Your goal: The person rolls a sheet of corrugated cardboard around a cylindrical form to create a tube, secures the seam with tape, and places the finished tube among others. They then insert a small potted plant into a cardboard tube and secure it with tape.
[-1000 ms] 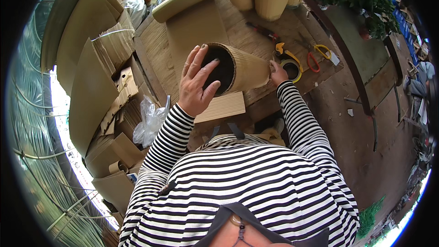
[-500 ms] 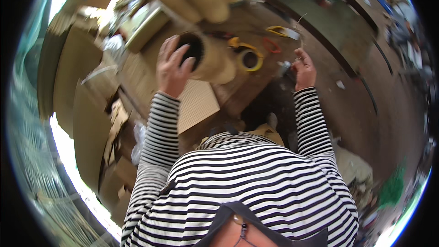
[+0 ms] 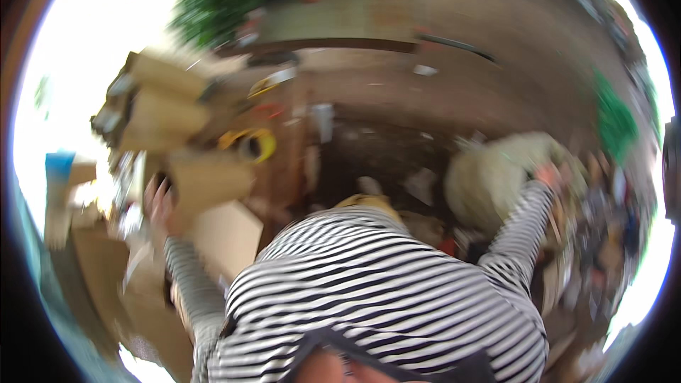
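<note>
Striped shirt (image 3: 383, 276): seen at six o'clock, its sleeves (image 3: 521, 234) extended toward nine and three.
Flat board (image 3: 225, 240): placed at eight o'clock, just beside the cardboard tube (image 3: 213, 181).
Left hand (image 3: 163, 209): positioned near nine o'clock at the tube's dark mouth; the fingers are blurred, so whether the rim is grasped cannot be told.
Cardboard tube: laid on its side at nine o'clock on the worktop (image 3: 289, 159).
Right hand (image 3: 551, 176): stretched to three o'clock, by the pale sack (image 3: 489, 181); whether anything is grasped by its blurred fingers cannot be told.
Yellow tape dispenser (image 3: 266, 145): set toward ten o'clock, beyond the tube.
Leafy plants (image 3: 227, 0): glimpsed at eleven.
</note>
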The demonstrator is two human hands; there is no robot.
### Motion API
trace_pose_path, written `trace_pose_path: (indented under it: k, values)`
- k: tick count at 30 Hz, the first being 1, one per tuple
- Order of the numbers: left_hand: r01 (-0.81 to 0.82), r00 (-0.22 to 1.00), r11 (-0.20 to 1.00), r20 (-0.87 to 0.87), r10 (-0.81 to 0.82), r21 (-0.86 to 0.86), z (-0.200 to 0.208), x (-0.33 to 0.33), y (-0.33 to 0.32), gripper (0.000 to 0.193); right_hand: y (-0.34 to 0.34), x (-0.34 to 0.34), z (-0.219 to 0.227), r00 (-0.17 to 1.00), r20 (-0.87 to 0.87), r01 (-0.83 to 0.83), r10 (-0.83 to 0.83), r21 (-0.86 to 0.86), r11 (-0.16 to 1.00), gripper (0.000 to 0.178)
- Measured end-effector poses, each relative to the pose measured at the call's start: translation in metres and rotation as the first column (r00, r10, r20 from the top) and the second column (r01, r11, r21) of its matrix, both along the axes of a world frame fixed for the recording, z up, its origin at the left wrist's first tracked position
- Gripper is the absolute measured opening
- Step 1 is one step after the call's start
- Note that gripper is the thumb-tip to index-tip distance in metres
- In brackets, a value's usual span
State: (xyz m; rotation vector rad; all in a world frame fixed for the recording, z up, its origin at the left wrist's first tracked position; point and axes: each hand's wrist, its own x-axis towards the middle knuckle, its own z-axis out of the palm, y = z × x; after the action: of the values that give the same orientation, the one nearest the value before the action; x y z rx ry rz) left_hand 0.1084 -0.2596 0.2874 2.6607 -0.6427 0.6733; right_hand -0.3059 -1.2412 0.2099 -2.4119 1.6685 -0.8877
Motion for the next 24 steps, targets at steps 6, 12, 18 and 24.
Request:
trace_pose_path:
  k: [6, 12, 18, 24]
  values:
    - [-0.175, 0.966, 0.691, -0.259, -0.017, -0.701, 0.064, -0.013, -0.064, 0.033, 0.089, 0.034, -0.163, 0.955, 0.291, -0.200, -0.058, 0.776, 0.598, 0.046]
    - [-0.338, 0.918, 0.257, -0.257, 0.302, -0.905, 0.034, -0.087, -0.023, 0.033, 0.358, 0.228, -0.129, 0.211, 0.354, -0.494, 0.911, 0.843, -0.213, 0.045]
    - [-0.695, 0.696, 0.206, -0.572, 0.433, -0.689, -0.036, -0.234, 0.013, 0.031, 0.488, 0.381, -0.037, -0.181, 0.420, -0.541, 0.889, 0.713, -0.447, 0.059]
    - [-0.804, 0.537, -0.059, -0.764, 0.357, -0.592, -0.075, -0.322, 0.022, 0.033, 0.640, 0.483, 0.026, -0.404, 0.388, -0.619, 0.828, 0.551, -0.560, 0.075]
